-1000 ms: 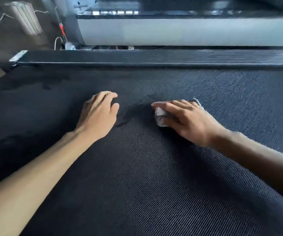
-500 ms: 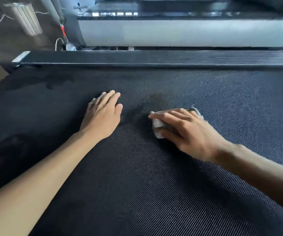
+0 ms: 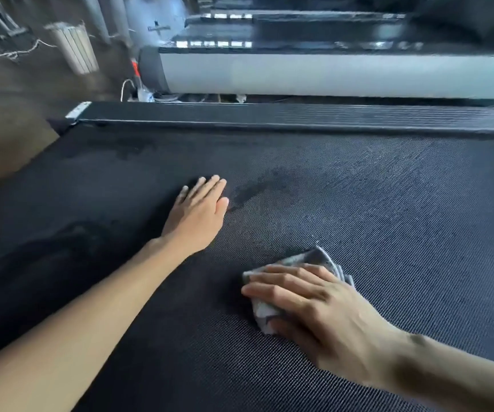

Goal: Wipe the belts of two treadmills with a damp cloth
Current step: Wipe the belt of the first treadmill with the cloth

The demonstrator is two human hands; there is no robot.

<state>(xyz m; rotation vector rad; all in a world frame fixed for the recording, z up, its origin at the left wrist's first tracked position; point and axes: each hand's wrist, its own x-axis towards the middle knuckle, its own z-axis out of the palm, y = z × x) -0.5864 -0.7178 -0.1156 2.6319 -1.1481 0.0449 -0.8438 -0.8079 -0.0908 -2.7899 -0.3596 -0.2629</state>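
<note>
Pressing cloth (image 3: pixel 314 258) onto belt (image 3: pixel 388 218), right hand (image 3: pixel 323 316) lies over it, fingers slightly bent on top, thumb tucked at its near edge. Cloth is bunched, on belt, near side, right of centre. Left hand (image 3: pixel 198 212) is flat on belt, fingers straight, together. Dark wet patch (image 3: pixel 257 188) just right of left fingertips. Rail (image 3: pixel 299 117) beyond.

left hand (image 3: pixel 198 215) on belt (image 3: pixel 388 203) | cloth (image 3: pixel 320 258) under right hand (image 3: pixel 314 310) | side rail (image 3: pixel 299 117) behind belt
</note>
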